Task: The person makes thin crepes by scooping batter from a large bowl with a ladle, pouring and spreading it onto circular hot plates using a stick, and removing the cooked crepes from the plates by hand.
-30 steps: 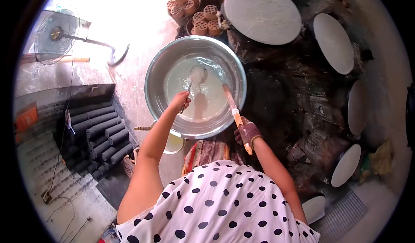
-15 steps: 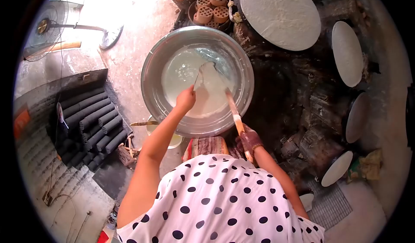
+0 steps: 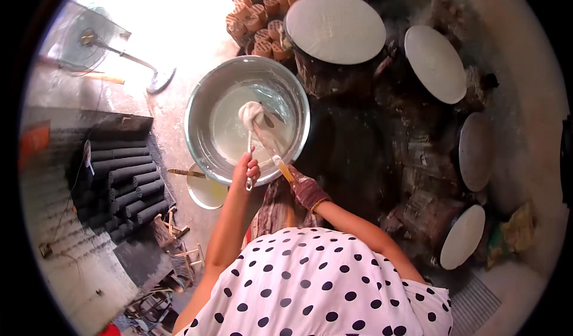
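Note:
My bare left hand [image 3: 246,167] is closed around the handle of a ladle [image 3: 249,136], whose hooked end sticks out below the fist. The ladle's batter-coated bowl is above the white batter [image 3: 227,130] in a wide metal basin [image 3: 200,88]. My right hand [image 3: 307,188], in a dark red knit glove, grips a long wooden stick [image 3: 276,160] with an orange-yellow section near the glove. The stick slants over the basin's near rim. Its far end reaches the ladle bowl, and I cannot tell whether they touch.
Large round white-topped griddles [image 3: 335,28] line the right side over dark stoves. Clay-coloured perforated briquettes [image 3: 262,37] are piled behind the basin. Black briquettes [image 3: 128,175] are stacked at left, near a standing fan [image 3: 89,40]. A pale bucket [image 3: 206,192] holds a flat stick.
My left hand has moved toward the basin's near rim and now holds the ladle upright in view. My right hand and stick have shifted left. The whole view has turned.

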Motion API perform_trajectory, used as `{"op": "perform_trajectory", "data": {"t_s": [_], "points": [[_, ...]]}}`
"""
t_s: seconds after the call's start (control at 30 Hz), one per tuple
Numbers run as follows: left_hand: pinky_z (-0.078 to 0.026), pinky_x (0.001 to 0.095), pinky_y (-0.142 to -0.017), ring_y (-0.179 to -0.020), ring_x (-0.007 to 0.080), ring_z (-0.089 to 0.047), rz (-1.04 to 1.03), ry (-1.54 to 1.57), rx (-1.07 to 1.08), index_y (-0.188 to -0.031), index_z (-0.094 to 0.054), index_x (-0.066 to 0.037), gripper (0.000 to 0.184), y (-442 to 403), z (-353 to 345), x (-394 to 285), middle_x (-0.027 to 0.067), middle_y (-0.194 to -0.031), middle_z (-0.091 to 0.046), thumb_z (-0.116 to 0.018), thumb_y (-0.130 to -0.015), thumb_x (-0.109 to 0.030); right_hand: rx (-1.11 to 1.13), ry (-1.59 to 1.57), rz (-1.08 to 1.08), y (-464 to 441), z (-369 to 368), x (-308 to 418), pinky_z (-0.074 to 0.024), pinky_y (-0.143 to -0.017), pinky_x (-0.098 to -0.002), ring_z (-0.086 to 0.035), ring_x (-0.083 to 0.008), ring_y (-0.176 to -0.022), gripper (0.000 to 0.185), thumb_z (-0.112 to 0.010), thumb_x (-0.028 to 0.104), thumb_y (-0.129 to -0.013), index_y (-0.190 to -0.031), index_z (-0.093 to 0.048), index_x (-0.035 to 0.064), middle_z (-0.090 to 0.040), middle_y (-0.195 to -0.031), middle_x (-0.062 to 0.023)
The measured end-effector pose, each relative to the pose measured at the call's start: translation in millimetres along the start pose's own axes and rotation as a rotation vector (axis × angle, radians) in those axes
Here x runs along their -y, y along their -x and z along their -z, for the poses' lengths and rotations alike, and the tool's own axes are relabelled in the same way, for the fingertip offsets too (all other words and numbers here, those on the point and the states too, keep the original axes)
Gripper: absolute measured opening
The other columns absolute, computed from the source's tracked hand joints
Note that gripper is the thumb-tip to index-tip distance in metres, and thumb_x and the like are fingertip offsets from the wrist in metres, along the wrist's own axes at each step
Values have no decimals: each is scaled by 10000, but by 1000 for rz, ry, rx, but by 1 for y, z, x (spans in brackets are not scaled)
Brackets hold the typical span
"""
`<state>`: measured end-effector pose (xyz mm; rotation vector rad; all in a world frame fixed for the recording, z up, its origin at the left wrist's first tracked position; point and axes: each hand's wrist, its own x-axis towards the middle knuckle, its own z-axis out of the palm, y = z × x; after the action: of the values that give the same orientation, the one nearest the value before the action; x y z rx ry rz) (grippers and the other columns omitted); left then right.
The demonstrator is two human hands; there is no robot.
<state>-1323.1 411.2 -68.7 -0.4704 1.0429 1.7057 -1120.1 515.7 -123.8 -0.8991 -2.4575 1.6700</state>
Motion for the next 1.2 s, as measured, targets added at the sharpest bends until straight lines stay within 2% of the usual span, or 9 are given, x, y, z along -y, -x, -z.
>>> {"op": "perform_trajectory", "data": {"t_s": [0.07,0.13,0.2,0.3,0.53,0.67,0.83,1.07,1.2], "points": [[-283,190,-349,-373,25,-335,-115,-7,51,-1291,-445,-153,302,49,-27,-22,-79,-586,-363,-422,-1006,-252,100,26,-34,3,25,35,-529,-630,-329,-613,-184,-645,550,-490,87,-917,-1426,-391,270,-633,-802,-95],[-282,180,-339,-366,22,-332,-238,-11,92,-1299,-446,-152,306,103,-52,-44,-81,-586,-366,-413,-1011,-251,-147,39,475,2,43,61,-499,-674,-435,-630,-356,-765,549,-523,116,-888,-1418,-388,158,-641,-1020,-186],[-279,181,-314,-348,23,-324,-376,-154,138,-1318,-447,-148,326,155,-77,-71,-75,-589,-363,-405,-1013,-254,-138,224,625,1,73,96,-502,-658,-429,-634,-339,-767,568,-525,75,-869,-1417,-386,131,-649,-1039,-166],[-278,214,-335,-348,43,-312,-521,-269,131,-1326,-460,-158,333,227,-107,-107,-58,-575,-342,-395,-1015,-259,122,36,463,3,124,168,-520,-646,-392,-641,-298,-734,604,-544,41,-838,-1416,-383,117,-614,-1167,-152],[-224,176,-321,-343,28,-288,-699,-433,90,-1374,-406,-134,373,261,-67,-146,-62,-594,-369,-390,-1017,-238,159,-455,357,16,164,226,-451,-453,-236,-530,-81,-484,405,-563,128,-906,-1294,-499,29,-615,-723,-54],[-286,163,-341,-377,0,-365,-160,-10,356,-1241,-484,-116,278,179,5,-145,-84,-609,-411,-337,-1027,-216,299,-403,-43,-15,147,178,-443,-454,-248,-503,-90,-465,327,-542,165,-939,-1207,-526,-20,-613,-712,-56],[-273,173,-339,-392,4,-367,64,340,487,-1256,-469,-50,300,150,-13,-125,-64,-626,-409,-340,-1023,-189,-426,797,618,15,125,148,-505,-599,-397,-615,-280,-707,400,-628,227,-849,-1243,-563,246,-570,-771,-90],[-259,205,-334,-368,58,-293,-213,-582,387,-1399,-395,-124,390,171,-121,-63,-40,-545,-302,-380,-1020,-212,-658,482,178,121,146,67,-505,-659,-397,-618,-275,-792,457,-621,268,-853,-1299,-523,260,-611,-904,-88],[-253,203,-334,-362,36,-298,481,-72,522,-1346,-457,-123,357,83,-205,-19,-57,-543,-311,-368,-1024,-250,-859,446,-49,156,165,35,-511,-691,-420,-617,-327,-793,481,-638,241,-849,-1312,-512,275,-615,-946,-131]]}}
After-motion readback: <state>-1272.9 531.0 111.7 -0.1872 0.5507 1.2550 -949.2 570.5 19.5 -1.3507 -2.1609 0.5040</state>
